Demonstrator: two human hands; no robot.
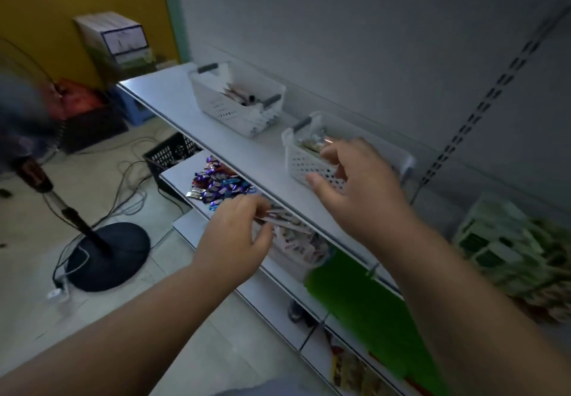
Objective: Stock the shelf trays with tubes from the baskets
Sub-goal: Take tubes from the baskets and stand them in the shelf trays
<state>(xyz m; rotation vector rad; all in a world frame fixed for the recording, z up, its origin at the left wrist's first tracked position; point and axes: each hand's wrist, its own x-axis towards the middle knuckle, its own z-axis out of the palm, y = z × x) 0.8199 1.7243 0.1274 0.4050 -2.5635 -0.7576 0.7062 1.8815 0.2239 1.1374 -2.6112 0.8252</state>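
Two white perforated baskets stand on the top shelf [185,99]. The far basket [225,108] holds several tubes. The near basket [304,163] also holds tubes, partly hidden by my right hand [349,185], which reaches over its front wall with fingers spread and thumb near the side. My left hand [238,235] holds a bunch of thin pink and white tubes [284,219] at the edge of the shelf, over a clear tray [296,259] of similar tubes on the shelf below.
Wrapped candies [219,185] lie on the lower shelf to the left. A green package [355,296] and boxed goods [509,247] sit to the right. A standing fan [105,253], cables and a black crate [170,154] occupy the floor at left.
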